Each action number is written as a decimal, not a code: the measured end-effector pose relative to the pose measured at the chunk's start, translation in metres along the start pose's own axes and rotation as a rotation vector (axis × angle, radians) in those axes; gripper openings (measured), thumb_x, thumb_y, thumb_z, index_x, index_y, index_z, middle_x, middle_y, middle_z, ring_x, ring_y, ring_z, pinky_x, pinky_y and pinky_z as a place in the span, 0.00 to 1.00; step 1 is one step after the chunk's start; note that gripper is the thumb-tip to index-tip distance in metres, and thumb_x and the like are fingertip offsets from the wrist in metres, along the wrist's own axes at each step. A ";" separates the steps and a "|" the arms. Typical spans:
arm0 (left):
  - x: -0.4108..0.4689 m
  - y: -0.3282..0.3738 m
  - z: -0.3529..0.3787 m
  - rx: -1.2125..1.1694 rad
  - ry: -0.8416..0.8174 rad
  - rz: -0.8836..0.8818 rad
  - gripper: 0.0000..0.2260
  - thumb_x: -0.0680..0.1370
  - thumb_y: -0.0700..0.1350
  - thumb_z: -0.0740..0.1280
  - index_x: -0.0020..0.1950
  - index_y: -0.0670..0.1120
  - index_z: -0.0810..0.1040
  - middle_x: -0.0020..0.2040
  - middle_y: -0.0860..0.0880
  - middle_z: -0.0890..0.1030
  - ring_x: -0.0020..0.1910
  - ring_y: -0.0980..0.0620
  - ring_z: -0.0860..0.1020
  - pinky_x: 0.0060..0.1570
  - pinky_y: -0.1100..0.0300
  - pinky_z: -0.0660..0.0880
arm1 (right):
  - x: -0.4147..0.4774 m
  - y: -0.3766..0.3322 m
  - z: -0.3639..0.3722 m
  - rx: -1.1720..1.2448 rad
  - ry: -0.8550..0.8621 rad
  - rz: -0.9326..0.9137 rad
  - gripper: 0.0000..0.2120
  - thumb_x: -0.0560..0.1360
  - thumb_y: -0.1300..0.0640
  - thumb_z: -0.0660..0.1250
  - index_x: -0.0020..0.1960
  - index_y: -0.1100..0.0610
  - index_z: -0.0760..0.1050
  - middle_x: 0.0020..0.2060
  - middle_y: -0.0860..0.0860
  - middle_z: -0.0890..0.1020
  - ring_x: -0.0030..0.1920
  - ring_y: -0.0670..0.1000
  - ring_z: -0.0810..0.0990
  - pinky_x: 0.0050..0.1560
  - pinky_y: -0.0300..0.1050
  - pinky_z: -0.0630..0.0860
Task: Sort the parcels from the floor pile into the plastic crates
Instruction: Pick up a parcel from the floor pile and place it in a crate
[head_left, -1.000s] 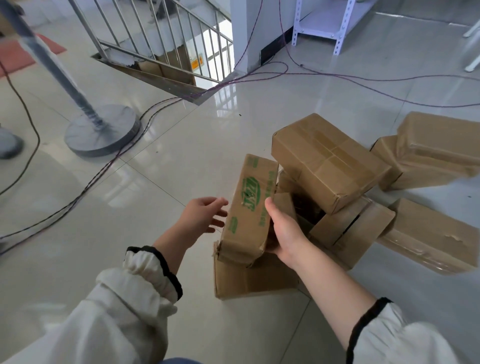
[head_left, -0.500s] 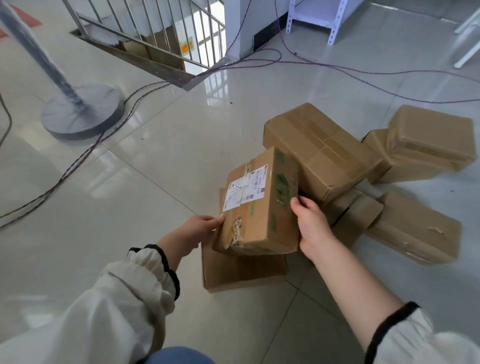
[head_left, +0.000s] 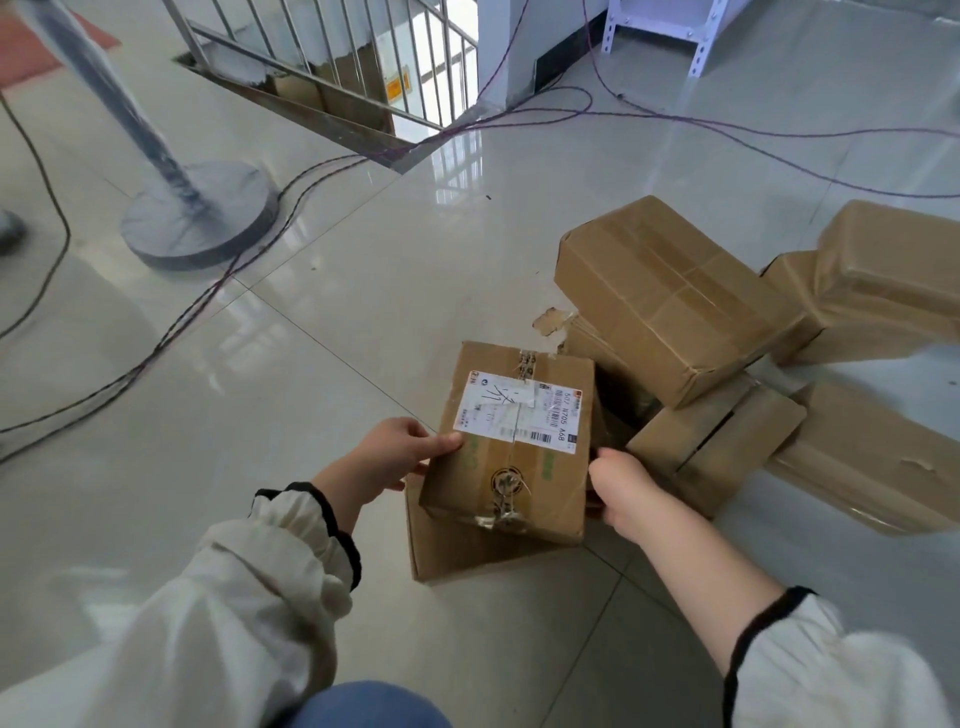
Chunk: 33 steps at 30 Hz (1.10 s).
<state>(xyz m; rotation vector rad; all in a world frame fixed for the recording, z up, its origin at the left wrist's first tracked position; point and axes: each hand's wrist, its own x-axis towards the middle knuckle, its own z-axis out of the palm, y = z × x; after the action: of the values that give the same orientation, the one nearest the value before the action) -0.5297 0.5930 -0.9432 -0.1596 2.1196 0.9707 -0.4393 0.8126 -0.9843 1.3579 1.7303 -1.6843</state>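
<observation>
— parcel with the white label (head_left: 511, 447), where is it?
— at the near edge of the pile (head_left: 670, 296), held over a flat box (head_left: 452, 556) on the floor (head_left: 363, 291); touching it or not, can't tell.
— hands?
— left hand (head_left: 387, 457) grips its left side, thumb on top beside the label. right hand (head_left: 621, 486) clasps the right side, fingers curled behind, tips hidden.
— else?
— cables (head_left: 187, 317) and a round stand base (head_left: 202, 213), far left.

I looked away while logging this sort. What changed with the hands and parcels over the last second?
The labelled parcel, standing on edge under the right hand alone, was turned label-up and drawn nearer; the left hand now holds its other side. The other parcels lie as before.
</observation>
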 end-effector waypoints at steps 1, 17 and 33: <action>0.000 0.001 -0.001 -0.019 -0.027 -0.012 0.19 0.73 0.57 0.70 0.54 0.43 0.75 0.49 0.49 0.79 0.46 0.52 0.77 0.51 0.49 0.76 | -0.005 0.000 -0.001 0.023 0.006 0.030 0.15 0.79 0.60 0.53 0.60 0.57 0.74 0.52 0.58 0.80 0.53 0.60 0.78 0.56 0.59 0.77; 0.051 0.081 -0.012 0.248 0.082 0.217 0.14 0.80 0.51 0.61 0.62 0.46 0.75 0.53 0.46 0.80 0.49 0.48 0.76 0.39 0.57 0.71 | -0.074 -0.004 -0.036 0.357 -0.259 0.361 0.30 0.81 0.42 0.52 0.75 0.60 0.57 0.65 0.67 0.72 0.65 0.67 0.71 0.70 0.62 0.60; -0.053 -0.056 0.011 -0.076 0.170 0.144 0.08 0.81 0.49 0.60 0.59 0.52 0.75 0.49 0.49 0.82 0.46 0.50 0.81 0.48 0.51 0.77 | -0.056 -0.014 -0.001 0.058 -0.034 -0.320 0.18 0.82 0.57 0.53 0.71 0.49 0.66 0.63 0.47 0.75 0.63 0.51 0.73 0.60 0.48 0.72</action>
<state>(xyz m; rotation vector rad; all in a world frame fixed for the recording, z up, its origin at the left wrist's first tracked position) -0.4643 0.5515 -0.9433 -0.1324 2.2750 1.1586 -0.4239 0.7957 -0.9319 1.1134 1.9757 -1.9251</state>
